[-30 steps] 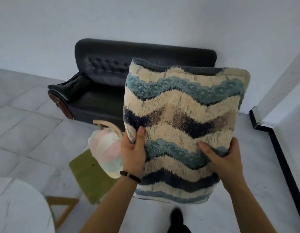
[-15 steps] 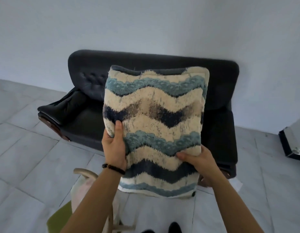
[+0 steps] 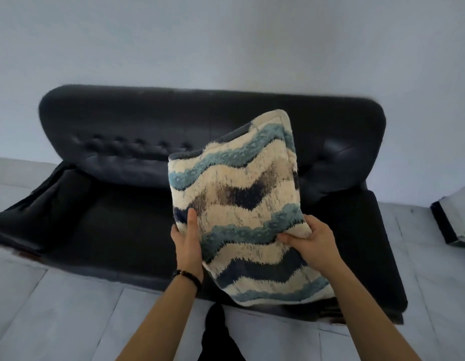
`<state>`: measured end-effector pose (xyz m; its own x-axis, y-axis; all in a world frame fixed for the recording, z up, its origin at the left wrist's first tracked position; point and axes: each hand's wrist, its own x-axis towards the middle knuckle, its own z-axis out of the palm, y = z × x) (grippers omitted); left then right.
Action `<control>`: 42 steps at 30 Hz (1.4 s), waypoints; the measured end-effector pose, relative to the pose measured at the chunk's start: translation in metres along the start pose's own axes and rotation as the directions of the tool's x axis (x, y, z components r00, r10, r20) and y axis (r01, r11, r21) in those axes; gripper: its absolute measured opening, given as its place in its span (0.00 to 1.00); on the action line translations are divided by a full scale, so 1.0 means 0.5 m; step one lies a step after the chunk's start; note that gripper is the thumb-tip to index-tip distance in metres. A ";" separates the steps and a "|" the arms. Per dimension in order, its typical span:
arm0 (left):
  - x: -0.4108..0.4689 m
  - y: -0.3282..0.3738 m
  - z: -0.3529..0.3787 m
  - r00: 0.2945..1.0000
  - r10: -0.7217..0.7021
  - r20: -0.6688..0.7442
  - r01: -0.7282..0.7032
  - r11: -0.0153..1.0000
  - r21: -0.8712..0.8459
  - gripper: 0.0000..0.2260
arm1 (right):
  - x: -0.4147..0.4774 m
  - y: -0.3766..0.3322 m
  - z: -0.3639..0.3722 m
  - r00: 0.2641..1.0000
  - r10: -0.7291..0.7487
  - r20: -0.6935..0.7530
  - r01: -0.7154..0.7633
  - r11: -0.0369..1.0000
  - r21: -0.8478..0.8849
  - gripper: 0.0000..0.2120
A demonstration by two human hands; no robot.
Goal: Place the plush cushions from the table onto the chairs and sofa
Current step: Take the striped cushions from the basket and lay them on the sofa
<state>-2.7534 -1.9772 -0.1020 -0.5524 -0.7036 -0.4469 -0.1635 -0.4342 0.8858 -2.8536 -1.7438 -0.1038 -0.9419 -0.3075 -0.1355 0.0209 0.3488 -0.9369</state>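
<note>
- Left hand [image 3: 187, 246] and right hand [image 3: 308, 241] are gripping the cream, blue and navy wave-striped plush cushion [image 3: 241, 204] by opposite edges.
- Cushion is tilting above the black tufted leather sofa [image 3: 116, 204], beyond both hands.
- Placing step; lowering onto the seat and releasing is likely coming next.

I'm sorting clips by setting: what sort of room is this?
Probably a sparsely furnished living room: a dark tufted sofa against a plain wall, pale floor tiles, and a wavy-striped cushion in both hands.

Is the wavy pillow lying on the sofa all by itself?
No, both the left hand and the right hand grip the wavy pillow, holding it up tilted in front of the black sofa.
</note>
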 end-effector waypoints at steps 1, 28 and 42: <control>0.051 0.001 0.007 0.997 -0.072 0.006 0.072 0.997 0.014 0.54 | 0.034 -0.004 0.023 1.000 -0.009 -0.019 0.008 0.998 -0.058 0.20; 0.831 -0.377 0.153 0.693 -0.252 0.676 -0.718 -0.328 0.614 0.41 | 0.616 0.514 0.342 0.912 0.127 0.390 0.240 0.607 -0.757 0.32; 0.988 -0.280 0.243 0.600 0.154 0.785 -0.678 -0.422 0.601 0.13 | 0.783 0.528 0.201 0.977 -0.185 0.103 0.173 0.415 -0.893 0.19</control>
<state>-3.1027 -2.1955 -0.4317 -0.9983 -0.0475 -0.0332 -0.0477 0.9989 0.0041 -3.1831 -1.8611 -0.4367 -0.8899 -0.4561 0.0079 -0.4535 0.8825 -0.1248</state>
